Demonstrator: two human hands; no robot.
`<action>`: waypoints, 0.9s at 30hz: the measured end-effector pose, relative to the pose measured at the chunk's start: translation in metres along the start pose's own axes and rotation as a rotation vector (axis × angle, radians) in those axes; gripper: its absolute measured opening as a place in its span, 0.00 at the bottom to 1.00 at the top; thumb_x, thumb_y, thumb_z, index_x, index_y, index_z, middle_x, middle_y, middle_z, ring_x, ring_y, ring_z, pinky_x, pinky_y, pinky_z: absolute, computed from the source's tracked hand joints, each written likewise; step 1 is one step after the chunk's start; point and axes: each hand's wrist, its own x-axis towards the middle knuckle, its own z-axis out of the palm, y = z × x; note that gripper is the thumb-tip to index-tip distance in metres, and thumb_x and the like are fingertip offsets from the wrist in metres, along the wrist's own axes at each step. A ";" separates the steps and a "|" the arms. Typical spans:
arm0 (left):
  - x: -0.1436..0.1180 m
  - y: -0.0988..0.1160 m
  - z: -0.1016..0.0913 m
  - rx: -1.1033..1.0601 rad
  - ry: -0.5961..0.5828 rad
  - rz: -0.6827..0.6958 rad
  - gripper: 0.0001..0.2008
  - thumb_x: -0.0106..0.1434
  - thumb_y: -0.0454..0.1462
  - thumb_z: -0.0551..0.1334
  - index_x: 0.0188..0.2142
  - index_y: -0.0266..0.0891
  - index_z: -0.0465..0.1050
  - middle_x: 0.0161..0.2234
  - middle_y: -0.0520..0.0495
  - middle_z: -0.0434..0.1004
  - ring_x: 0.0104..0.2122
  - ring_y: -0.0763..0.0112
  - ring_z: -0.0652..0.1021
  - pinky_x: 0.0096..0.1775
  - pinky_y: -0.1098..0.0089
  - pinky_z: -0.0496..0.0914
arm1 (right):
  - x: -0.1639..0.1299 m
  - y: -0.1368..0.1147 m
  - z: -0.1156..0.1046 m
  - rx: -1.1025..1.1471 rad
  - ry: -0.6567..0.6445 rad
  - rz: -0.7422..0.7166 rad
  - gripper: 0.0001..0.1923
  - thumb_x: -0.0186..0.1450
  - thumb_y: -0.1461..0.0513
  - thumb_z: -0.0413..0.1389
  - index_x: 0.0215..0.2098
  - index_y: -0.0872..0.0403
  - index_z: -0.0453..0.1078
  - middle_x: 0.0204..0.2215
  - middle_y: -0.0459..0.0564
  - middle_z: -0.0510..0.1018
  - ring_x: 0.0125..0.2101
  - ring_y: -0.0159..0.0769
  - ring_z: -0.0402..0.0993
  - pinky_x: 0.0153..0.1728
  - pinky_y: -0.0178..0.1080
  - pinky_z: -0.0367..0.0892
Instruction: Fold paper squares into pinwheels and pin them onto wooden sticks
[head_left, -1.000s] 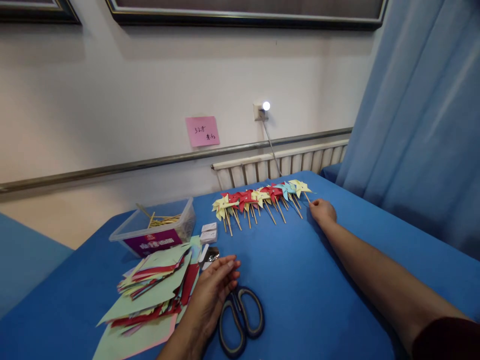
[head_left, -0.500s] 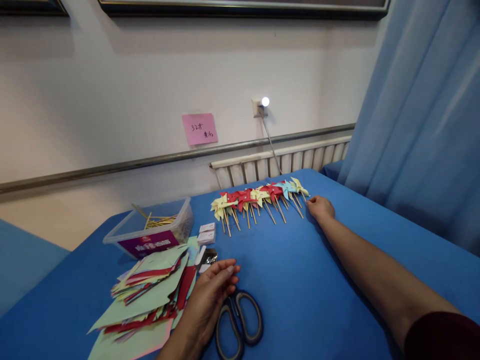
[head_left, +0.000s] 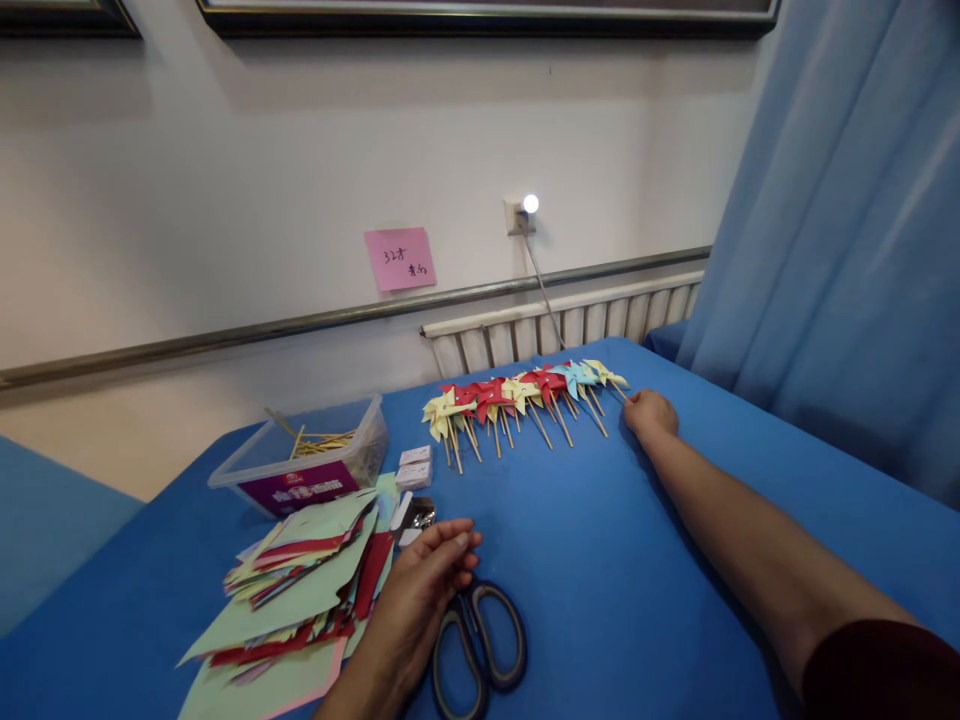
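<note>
A row of paper pinwheels (head_left: 525, 395) on wooden sticks, yellow, red and light blue, lies across the far side of the blue table (head_left: 600, 570). My right hand (head_left: 651, 415) reaches out to the row's right end, fingers curled at the stick of the last yellow pinwheel (head_left: 606, 374). My left hand (head_left: 431, 575) rests flat on the table, fingers slightly apart, between a stack of coloured paper squares (head_left: 300, 590) and a pair of scissors (head_left: 480, 645). It holds nothing.
A clear plastic box (head_left: 307, 462) with wooden sticks stands at the back left. Small white boxes (head_left: 416, 467) and a metal object (head_left: 421, 514) lie beside the paper. Behind are a radiator (head_left: 562, 325), a pink note (head_left: 400, 258) and a blue curtain (head_left: 847, 230).
My right hand has shifted slightly right along the row's end, and the last pinwheel moved with it. My left hand has stayed in place.
</note>
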 end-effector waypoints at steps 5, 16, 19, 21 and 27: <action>0.003 -0.003 -0.002 0.001 -0.014 0.005 0.13 0.53 0.33 0.69 0.39 0.34 0.75 0.36 0.43 0.79 0.27 0.76 0.75 0.29 0.76 0.69 | 0.006 0.003 -0.001 0.015 0.027 0.010 0.13 0.64 0.60 0.52 0.41 0.55 0.76 0.40 0.59 0.80 0.40 0.47 0.77 0.37 0.40 0.67; 0.005 -0.004 -0.004 -0.003 -0.018 0.002 0.14 0.53 0.34 0.70 0.40 0.34 0.75 0.35 0.43 0.79 0.27 0.76 0.75 0.29 0.76 0.69 | 0.012 0.009 0.008 0.054 0.037 -0.007 0.13 0.62 0.58 0.55 0.42 0.54 0.75 0.41 0.59 0.79 0.40 0.45 0.76 0.38 0.40 0.67; 0.004 -0.004 -0.005 -0.002 -0.023 0.006 0.15 0.52 0.34 0.70 0.40 0.34 0.75 0.35 0.43 0.79 0.28 0.76 0.75 0.29 0.76 0.69 | 0.013 0.010 0.010 0.070 0.041 -0.008 0.13 0.61 0.56 0.56 0.41 0.54 0.75 0.41 0.59 0.79 0.41 0.46 0.75 0.39 0.41 0.67; 0.004 -0.004 -0.004 0.002 -0.023 0.011 0.14 0.52 0.35 0.70 0.40 0.34 0.75 0.35 0.43 0.79 0.28 0.76 0.75 0.29 0.76 0.69 | 0.013 0.010 0.010 0.087 0.047 -0.008 0.13 0.60 0.56 0.57 0.40 0.54 0.75 0.41 0.59 0.79 0.41 0.47 0.75 0.39 0.42 0.66; 0.003 -0.004 -0.001 0.033 -0.029 0.031 0.13 0.53 0.35 0.70 0.39 0.34 0.75 0.34 0.44 0.79 0.27 0.76 0.75 0.28 0.77 0.69 | 0.004 0.010 0.000 0.190 0.118 0.015 0.15 0.62 0.59 0.53 0.43 0.57 0.73 0.43 0.63 0.75 0.43 0.49 0.73 0.43 0.45 0.65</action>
